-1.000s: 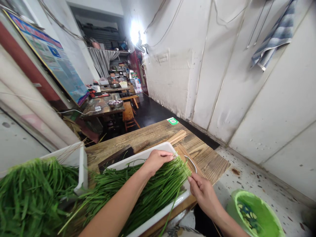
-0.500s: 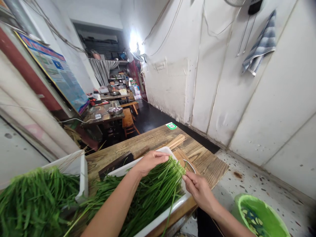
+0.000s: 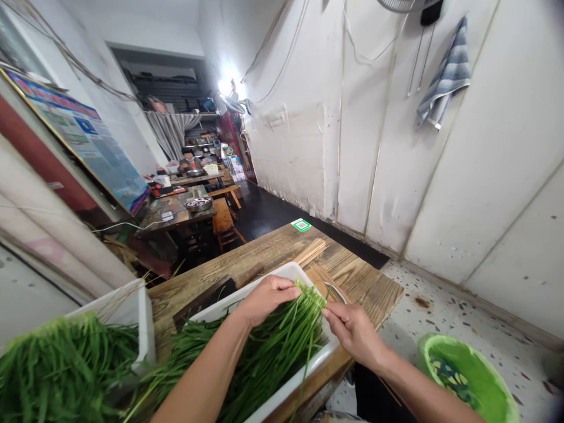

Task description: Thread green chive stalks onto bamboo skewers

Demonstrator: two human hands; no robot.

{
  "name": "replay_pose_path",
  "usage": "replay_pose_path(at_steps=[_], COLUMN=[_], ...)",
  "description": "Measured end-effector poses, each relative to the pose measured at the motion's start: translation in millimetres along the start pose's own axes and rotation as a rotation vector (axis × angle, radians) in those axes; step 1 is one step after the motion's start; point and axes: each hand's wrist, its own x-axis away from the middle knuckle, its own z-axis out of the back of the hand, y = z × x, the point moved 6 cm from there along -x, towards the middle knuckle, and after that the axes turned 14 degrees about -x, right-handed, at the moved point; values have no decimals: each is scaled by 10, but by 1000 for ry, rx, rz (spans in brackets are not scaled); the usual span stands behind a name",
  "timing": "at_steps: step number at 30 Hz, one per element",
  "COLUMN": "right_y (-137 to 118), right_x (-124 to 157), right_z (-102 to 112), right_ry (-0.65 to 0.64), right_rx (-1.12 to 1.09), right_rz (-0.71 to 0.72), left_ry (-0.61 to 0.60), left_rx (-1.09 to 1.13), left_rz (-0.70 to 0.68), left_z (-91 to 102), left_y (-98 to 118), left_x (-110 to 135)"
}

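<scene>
A white rectangular tray [image 3: 282, 274] on a wooden table [image 3: 268, 249] holds a long heap of green chives [image 3: 268, 346]. My left hand [image 3: 264, 298] rests on the cut ends of the chives near the tray's far corner, its fingers curled round a bunch of them. My right hand [image 3: 352, 330] is just to the right, its thumb and fingers pinched on the ends of the same chives. A bundle of bamboo skewers [image 3: 311, 251] lies on the table beyond the tray. A dark cleaver [image 3: 206, 298] lies flat behind the tray.
A second white tray [image 3: 143, 320] heaped with more chives [image 3: 57, 370] stands at the left. A green bucket [image 3: 471, 376] with scraps sits on the speckled floor at the right. A white wall runs along the right; tables and stools stand further back.
Both hands have drawn closer together at the chive ends, the right hand moving left and slightly up. The view has shifted a little to the right.
</scene>
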Motion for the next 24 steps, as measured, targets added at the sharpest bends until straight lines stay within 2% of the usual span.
replay_pose_path(at_steps=[3, 6, 9, 11, 15, 18, 21, 24], right_y=[-18, -15, -30, -78, -331, -581, -774, -925], right_x=[-109, -191, -206, -213, -307, -446, -631, -834], right_z=[-14, -14, 23, 70, 164, 248, 404, 628], right_ry=[-27, -108, -162, -146, -84, -74, -29, 69], right_rx=[-5, 34, 115, 167, 237, 257, 296, 265], right_rz=[6, -1, 29, 65, 187, 299, 371, 418], left_ry=[39, 47, 140, 178, 40, -55, -111, -156], left_rx=[-26, -40, -42, -8, 61, 23, -53, -100], left_rz=[-13, 18, 48, 32, -58, -117, -75, -13], left_z=[79, 146, 263, 320, 325, 406, 534, 546], left_y=[10, -60, -127, -105, 85, 196, 130, -74], left_x=[-14, -28, -16, 6, 47, 94, 182, 313])
